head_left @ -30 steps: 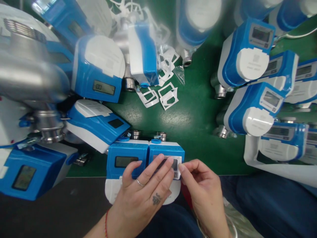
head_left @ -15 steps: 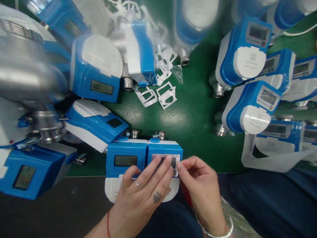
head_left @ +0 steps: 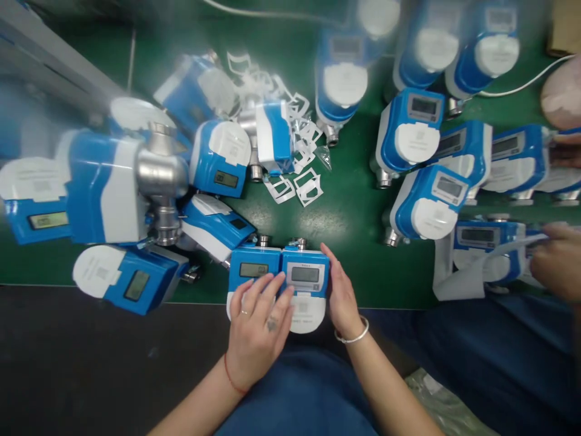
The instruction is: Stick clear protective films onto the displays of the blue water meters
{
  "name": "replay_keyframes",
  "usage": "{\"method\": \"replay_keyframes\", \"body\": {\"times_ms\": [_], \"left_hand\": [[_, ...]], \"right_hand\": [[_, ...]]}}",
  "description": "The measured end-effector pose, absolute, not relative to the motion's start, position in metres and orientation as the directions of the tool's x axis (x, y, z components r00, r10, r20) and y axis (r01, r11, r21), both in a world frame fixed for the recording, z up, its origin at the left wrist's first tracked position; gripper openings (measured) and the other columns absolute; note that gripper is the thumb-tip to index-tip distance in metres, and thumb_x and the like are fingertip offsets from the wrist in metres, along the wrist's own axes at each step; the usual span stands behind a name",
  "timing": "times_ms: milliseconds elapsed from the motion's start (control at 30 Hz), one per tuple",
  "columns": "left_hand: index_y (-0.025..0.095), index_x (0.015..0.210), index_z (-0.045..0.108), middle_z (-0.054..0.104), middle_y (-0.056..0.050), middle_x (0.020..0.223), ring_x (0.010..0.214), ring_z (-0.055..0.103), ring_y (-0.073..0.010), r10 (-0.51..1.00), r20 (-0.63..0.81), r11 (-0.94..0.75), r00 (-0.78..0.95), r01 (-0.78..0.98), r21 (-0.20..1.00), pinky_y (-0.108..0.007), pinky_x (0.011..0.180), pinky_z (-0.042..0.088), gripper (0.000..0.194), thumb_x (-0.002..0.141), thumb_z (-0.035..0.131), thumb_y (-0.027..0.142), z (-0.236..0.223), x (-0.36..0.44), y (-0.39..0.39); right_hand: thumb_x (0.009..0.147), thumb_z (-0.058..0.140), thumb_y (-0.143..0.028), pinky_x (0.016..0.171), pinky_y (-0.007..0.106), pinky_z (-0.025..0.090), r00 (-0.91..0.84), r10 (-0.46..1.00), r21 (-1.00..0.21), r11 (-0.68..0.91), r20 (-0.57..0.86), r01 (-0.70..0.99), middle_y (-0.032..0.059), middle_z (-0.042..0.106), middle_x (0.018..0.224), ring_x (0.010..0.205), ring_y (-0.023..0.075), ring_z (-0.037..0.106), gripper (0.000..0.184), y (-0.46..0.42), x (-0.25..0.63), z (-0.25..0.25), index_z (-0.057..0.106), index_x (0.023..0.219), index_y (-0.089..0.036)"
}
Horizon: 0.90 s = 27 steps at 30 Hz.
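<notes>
Two blue-and-white digital water meters stand side by side at the table's front edge. The right-hand water meter (head_left: pixel 308 309) has a grey label framing its display; the left-hand one (head_left: pixel 240 261) shows a bare display. My left hand (head_left: pixel 261 324) lies with fingers spread over the lower part of the left meter, its fingertips reaching the gap and the labelled meter's edge. Along the right side of the labelled meter, my right hand (head_left: pixel 341 297) is stretched out flat, touching the casing. Its thumb is mostly hidden.
More meters crowd the left, including one lying with its steel pipe body (head_left: pixel 161 172) up. Cut-out white label scraps (head_left: pixel 308 186) lie mid-table. Several labelled meters (head_left: pixel 429 209) stand at right, where a co-worker's hand (head_left: pixel 558 260) holds a white backing strip (head_left: pixel 458 278).
My right hand has left the label's corner and moved to the meter's side. My left hand has slid left, uncovering the labelled display. The view has shifted back, showing more table.
</notes>
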<state>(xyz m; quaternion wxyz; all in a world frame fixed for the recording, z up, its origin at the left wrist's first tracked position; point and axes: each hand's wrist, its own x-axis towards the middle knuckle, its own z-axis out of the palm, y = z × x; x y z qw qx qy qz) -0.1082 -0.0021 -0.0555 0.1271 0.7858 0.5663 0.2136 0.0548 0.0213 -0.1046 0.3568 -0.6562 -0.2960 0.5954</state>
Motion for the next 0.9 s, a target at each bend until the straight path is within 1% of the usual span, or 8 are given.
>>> {"method": "replay_keyframes", "body": {"times_ms": [100, 200, 367, 533, 600, 700, 767, 900], "left_hand": [[0.009, 0.125, 0.055, 0.057, -0.02, 0.133, 0.131, 0.044, -0.0341, 0.952, 0.14, -0.305, 0.271, 0.858, 0.412, -0.049, 0.107, 0.031, 0.053, 0.085, 0.059, 0.044, -0.06, -0.097, 0.016], [0.005, 0.139, 0.04, 0.044, -0.021, 0.145, 0.139, 0.032, -0.036, 0.941, 0.023, -0.324, 0.338, 0.877, 0.356, -0.052, 0.112, 0.021, 0.075, 0.085, 0.052, 0.056, -0.068, -0.08, 0.026], [0.009, 0.134, 0.047, 0.056, -0.018, 0.135, 0.127, 0.047, -0.0329, 0.94, -0.051, -0.309, 0.339, 0.902, 0.303, -0.054, 0.109, 0.021, 0.054, 0.093, 0.044, 0.045, -0.076, -0.065, 0.028], [0.017, 0.109, 0.064, 0.071, -0.012, 0.102, 0.099, 0.062, -0.0269, 0.934, -0.076, -0.314, 0.35, 0.902, 0.295, -0.05, 0.1, 0.033, 0.033, 0.096, 0.039, 0.034, -0.073, -0.069, 0.05], [0.019, 0.1, 0.065, 0.072, -0.009, 0.092, 0.093, 0.064, -0.0236, 0.935, -0.085, -0.306, 0.344, 0.905, 0.296, -0.046, 0.098, 0.035, 0.033, 0.097, 0.034, 0.028, -0.069, -0.075, 0.058], [0.02, 0.105, 0.062, 0.071, -0.009, 0.108, 0.112, 0.059, -0.0258, 0.953, -0.078, -0.261, 0.293, 0.923, 0.284, -0.054, 0.106, 0.024, 0.031, 0.097, 0.032, 0.023, -0.067, -0.085, 0.055], [0.02, 0.112, 0.059, 0.067, -0.01, 0.121, 0.125, 0.05, -0.0279, 0.96, -0.076, -0.238, 0.269, 0.93, 0.279, -0.06, 0.108, 0.016, 0.031, 0.097, 0.033, 0.021, -0.067, -0.09, 0.046], [0.021, 0.119, 0.057, 0.064, -0.011, 0.127, 0.131, 0.046, -0.0269, 0.967, -0.086, -0.206, 0.24, 0.935, 0.289, -0.059, 0.109, 0.015, 0.033, 0.096, 0.033, 0.018, -0.073, -0.089, 0.032]], "right_hand": [[0.097, 0.019, -0.057, 0.105, 0.044, 0.041, 0.064, 0.835, -0.833, -0.534, -0.546, -0.143, 0.0056, 0.059, 0.135, 0.124, 0.0225, 0.055, 0.06, 0.015, 0.058, -0.112, 0.045, 0.139, -0.025], [0.096, 0.019, -0.058, 0.104, 0.043, 0.042, 0.086, 0.859, -0.862, -0.496, -0.505, -0.108, 0.007, 0.059, 0.134, 0.122, 0.0225, 0.056, 0.061, 0.012, 0.059, -0.115, 0.047, 0.137, -0.023], [0.092, 0.03, -0.062, 0.108, 0.043, 0.037, 0.155, 0.896, -0.906, -0.422, -0.416, 0.007, 0.0116, 0.057, 0.135, 0.123, 0.0242, 0.054, 0.061, 0.008, 0.059, -0.126, 0.052, 0.13, -0.019], [0.094, 0.024, -0.057, 0.106, 0.045, 0.038, 0.112, 0.928, -0.927, -0.366, -0.356, 0.087, 0.0134, 0.054, 0.137, 0.125, 0.0251, 0.052, 0.06, 0.005, 0.063, -0.132, 0.049, 0.132, -0.018], [0.091, 0.034, -0.058, 0.104, 0.045, 0.041, 0.054, 0.944, -0.935, -0.331, -0.327, 0.13, 0.0135, 0.053, 0.138, 0.125, 0.026, 0.052, 0.061, 0.005, 0.069, -0.127, 0.045, 0.136, -0.019], [0.07, 0.069, -0.054, 0.106, 0.045, 0.037, -0.023, 0.965, -0.942, -0.251, -0.262, 0.223, 0.013, 0.049, 0.141, 0.13, 0.0295, 0.045, 0.08, 0.008, 0.075, -0.115, 0.043, 0.137, -0.021], [0.061, 0.079, -0.046, 0.107, 0.045, 0.035, -0.043, 0.973, -0.934, -0.207, -0.229, 0.291, 0.0128, 0.053, 0.135, 0.129, 0.0308, 0.044, 0.077, 0.015, 0.075, -0.111, 0.05, 0.129, -0.022], [0.079, 0.066, -0.043, 0.097, 0.046, 0.042, -0.011, 0.976, -0.891, -0.196, -0.22, 0.409, 0.0096, 0.062, 0.112, 0.109, 0.0267, 0.055, 0.038, 0.033, 0.068, -0.115, 0.059, 0.108, -0.02]]}}
